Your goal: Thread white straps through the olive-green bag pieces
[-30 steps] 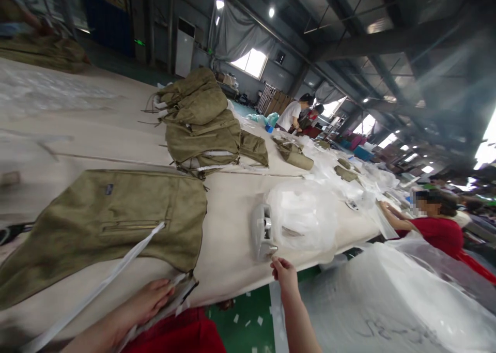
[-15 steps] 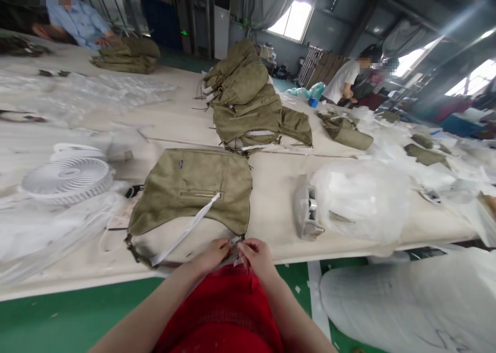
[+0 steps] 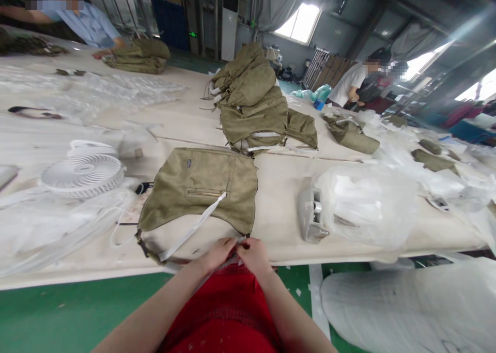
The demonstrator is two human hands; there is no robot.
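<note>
An olive-green bag [image 3: 201, 190] lies flat on the long cream table [image 3: 279, 203] right in front of me, a white strip [image 3: 194, 228] running across it. My left hand [image 3: 217, 253] and my right hand [image 3: 254, 255] meet at the bag's near corner at the table edge. Both have their fingers pinched together on the strap end there, which is partly wrapped in pale tape or film. What exactly sits between the fingertips is too small to make out.
A grey tape dispenser [image 3: 312, 214] and a heap of clear plastic bags [image 3: 368, 203] lie to the right. A white fan [image 3: 83, 173] rests on the left. A pile of olive bags [image 3: 253, 102] sits behind. Other people work at the far left and far right.
One second ago my right hand was out by the tape dispenser and my left lay on the strap. Both hands have since come together at the bag's near corner and stayed there.
</note>
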